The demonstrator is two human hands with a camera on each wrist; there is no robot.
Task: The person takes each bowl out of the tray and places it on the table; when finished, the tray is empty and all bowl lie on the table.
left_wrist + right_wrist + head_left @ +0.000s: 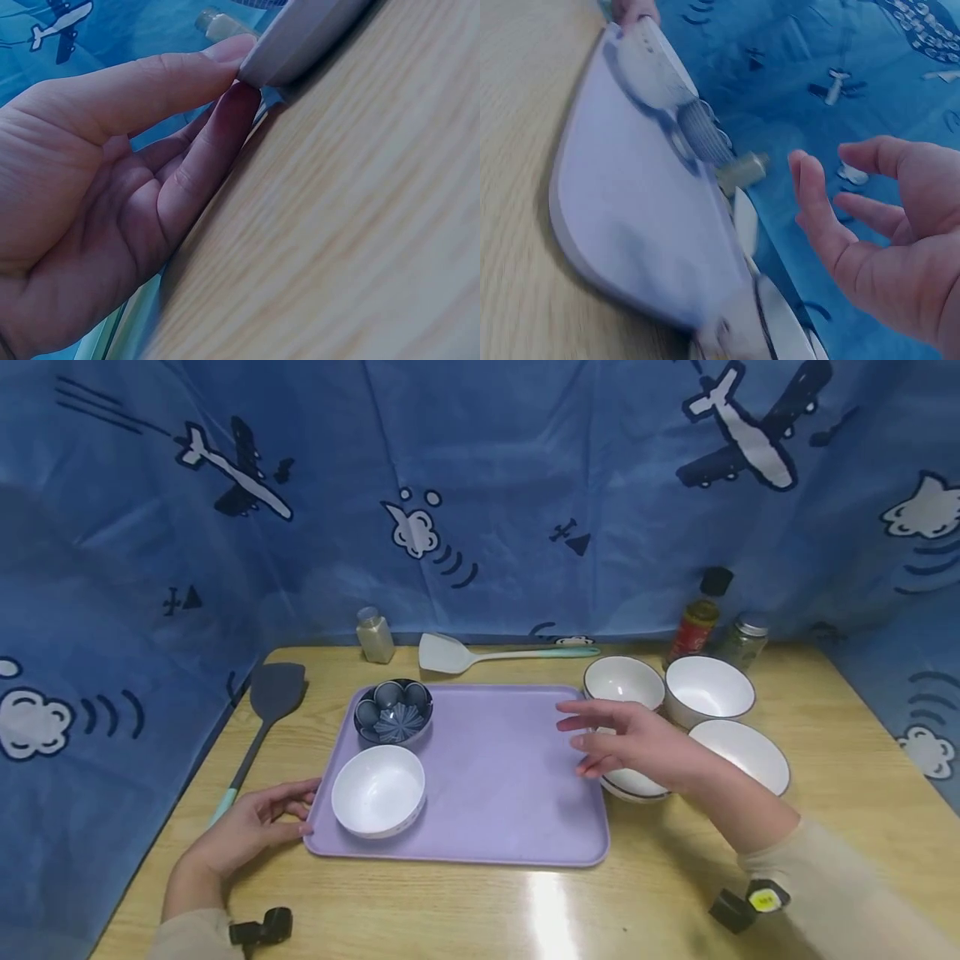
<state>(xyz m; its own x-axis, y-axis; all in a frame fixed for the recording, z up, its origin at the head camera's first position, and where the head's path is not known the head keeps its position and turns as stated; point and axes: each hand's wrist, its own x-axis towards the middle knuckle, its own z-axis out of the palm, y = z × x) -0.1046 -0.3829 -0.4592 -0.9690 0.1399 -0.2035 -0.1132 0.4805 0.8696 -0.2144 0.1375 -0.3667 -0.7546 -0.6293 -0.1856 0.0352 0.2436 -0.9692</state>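
Note:
A lilac tray lies on the wooden table. My left hand pinches its left edge; in the left wrist view the thumb and a finger meet at the tray's rim. On the tray's left side sit a white bowl and, behind it, a dark bowl with a petal pattern. My right hand hovers above the tray's right edge, fingers spread and holding nothing. Beneath it is a dark-rimmed bowl, partly hidden by the hand. In the right wrist view a bowl appears blurred below the fingers.
Right of the tray stand more white bowls, one a dark-rimmed bowl. Behind are a sauce bottle, a lidded jar, a shaker and a pale spatula. A dark spatula lies at the left.

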